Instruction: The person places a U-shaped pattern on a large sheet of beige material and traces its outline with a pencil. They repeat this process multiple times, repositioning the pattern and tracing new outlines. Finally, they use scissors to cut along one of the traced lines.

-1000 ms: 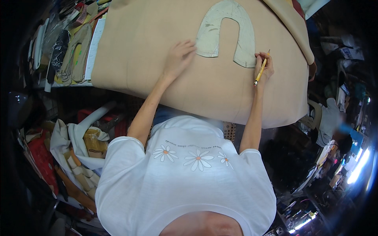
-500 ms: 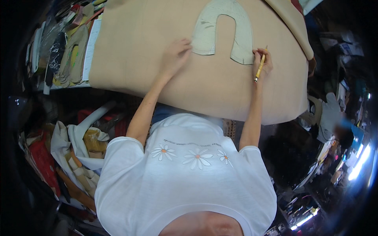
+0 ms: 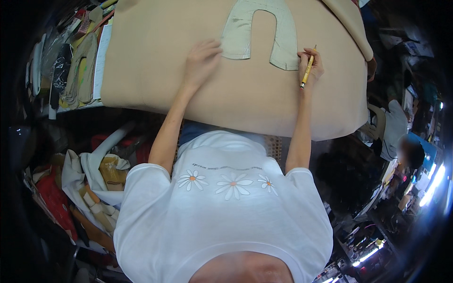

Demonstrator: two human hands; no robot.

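the right hand [image 3: 310, 63] is gripping a yellow pencil [image 3: 307, 72], fingers clenched around its barrel, the tip pointing back toward the body, just beside the right leg of the u-shaped pattern [image 3: 258, 29]. the left hand [image 3: 200, 60] is lying flat and released, fingertips touching the pattern's left leg and pinning it on the tan sheet [image 3: 155, 70]. the step looks like tracing the outline, probably along the right leg. judging from this, the next stroke is calling for steady pressure from the left fingers so the pattern is not sliding. beyond the fingers, the pattern's arch is running toward the far edge.
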